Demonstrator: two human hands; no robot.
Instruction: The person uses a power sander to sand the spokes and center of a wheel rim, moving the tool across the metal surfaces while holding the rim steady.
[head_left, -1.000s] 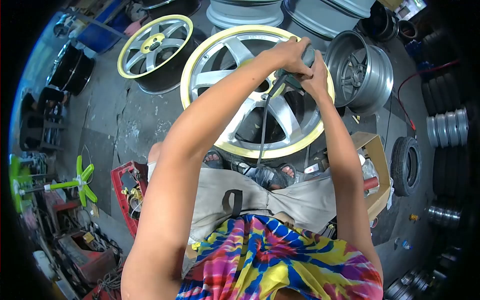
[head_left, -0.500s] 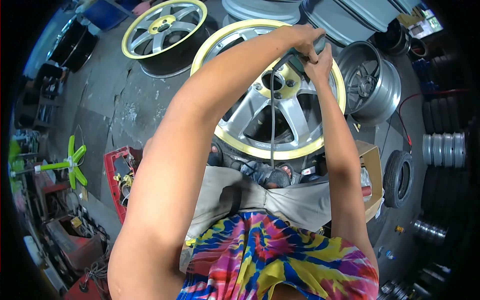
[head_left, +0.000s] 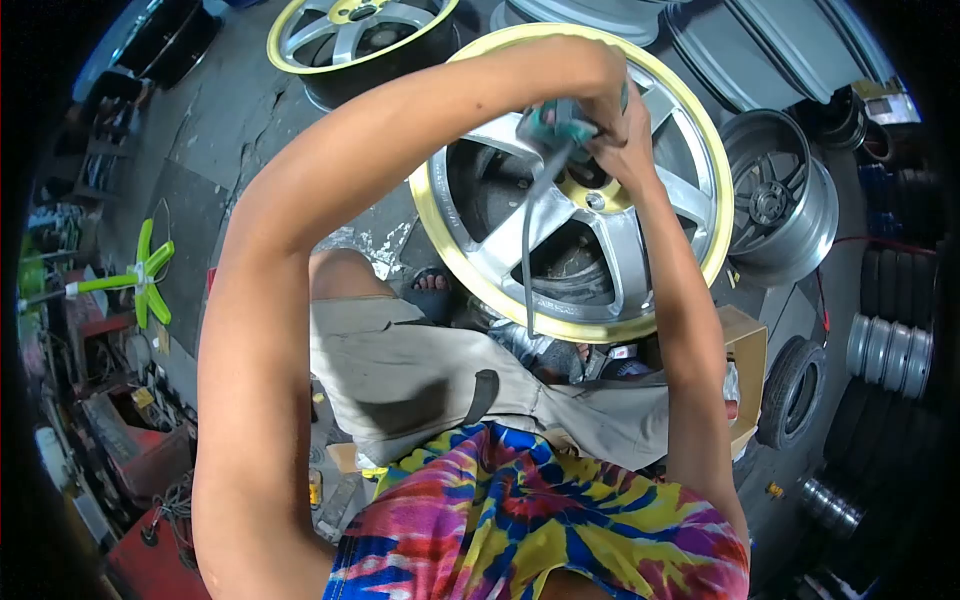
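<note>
A green power tool (head_left: 560,126), blurred by motion, is over the upper hub area of a large silver wheel rim with a yellow lip (head_left: 437,215). My left hand (head_left: 606,98) is bent down around the tool from above, its fingers closed and partly hidden. Just below and to the right, my right hand (head_left: 628,150) is closed on the same tool. A grey cord (head_left: 527,250) hangs from the tool across the rim's spokes. Where the tool touches the rim cannot be made out.
Another yellow-lipped rim (head_left: 345,40) lies at the upper left. A grey rim (head_left: 780,200) leans at the right, above a tire (head_left: 792,392) and a cardboard box (head_left: 748,385). My sandaled foot (head_left: 430,282) is near the big rim. A green fan-like stand (head_left: 145,275) is at the left.
The tool and both hands have moved left and down across the rim. My left elbow has swung outward. The view has shifted, and more of my left leg shows.
</note>
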